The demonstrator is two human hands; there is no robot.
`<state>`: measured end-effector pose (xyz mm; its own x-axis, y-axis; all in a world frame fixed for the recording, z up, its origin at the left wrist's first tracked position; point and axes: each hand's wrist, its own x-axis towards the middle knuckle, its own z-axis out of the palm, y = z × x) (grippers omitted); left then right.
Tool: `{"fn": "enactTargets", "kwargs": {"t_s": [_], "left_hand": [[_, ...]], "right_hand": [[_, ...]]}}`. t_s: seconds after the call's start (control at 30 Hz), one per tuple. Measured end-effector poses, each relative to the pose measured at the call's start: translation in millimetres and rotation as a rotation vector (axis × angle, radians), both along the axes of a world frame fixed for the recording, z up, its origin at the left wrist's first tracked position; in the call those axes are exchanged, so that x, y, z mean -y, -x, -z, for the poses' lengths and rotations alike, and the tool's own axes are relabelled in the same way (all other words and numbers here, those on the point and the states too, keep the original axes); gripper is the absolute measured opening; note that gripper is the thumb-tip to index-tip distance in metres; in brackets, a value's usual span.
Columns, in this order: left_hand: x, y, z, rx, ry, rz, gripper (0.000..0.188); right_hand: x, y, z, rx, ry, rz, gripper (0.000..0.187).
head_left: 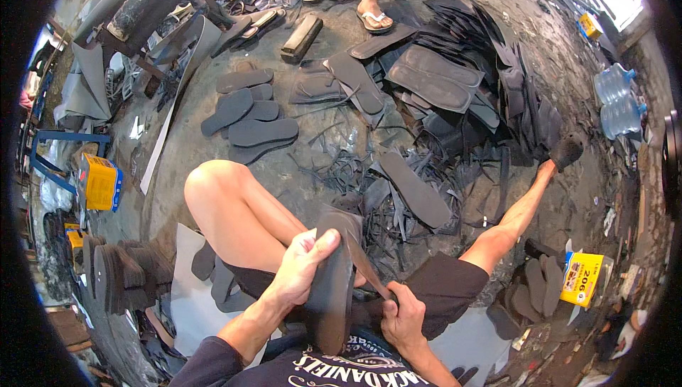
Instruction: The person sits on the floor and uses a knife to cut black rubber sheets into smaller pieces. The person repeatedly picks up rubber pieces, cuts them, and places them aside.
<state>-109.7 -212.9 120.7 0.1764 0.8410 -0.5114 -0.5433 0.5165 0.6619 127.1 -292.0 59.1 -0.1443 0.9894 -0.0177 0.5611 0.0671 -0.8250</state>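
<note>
In front of my body, my left hand grips a dark sandal sole held upright, the thumb pressed on its face. To its right, my right hand is closed on the lower end of a thin dark strip. The strip slants up to the sole's top end and seems joined to it there. Whether the right fist also holds a blade is hidden. Beyond the hands, a single loose sole lies on a heap of cut strips.
Stacked dark sheets lie at far right, soles at far left. More soles and a yellow box stand left; another yellow box and a water jug stand right. Another person's sandalled foot is at the back.
</note>
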Motion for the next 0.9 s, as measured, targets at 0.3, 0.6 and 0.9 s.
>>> {"fn": "enactTargets", "kwargs": {"t_s": [0.3,0.6,0.9], "left_hand": [[3,2,-5,-0.018,-0.084,0.208,0.037],[8,-17,-19,-0.080,-0.067,0.371,0.026],[-24,-5,-13,-0.277,-0.180,-0.678,0.015]], "right_hand": [[-90,-40,-85,0.009,0.133,-0.324,0.039],[-181,-45,-157,0.169,0.555,-0.811,0.058],[-233,-57,-132,-0.116,0.771,-0.602,0.082]]}}
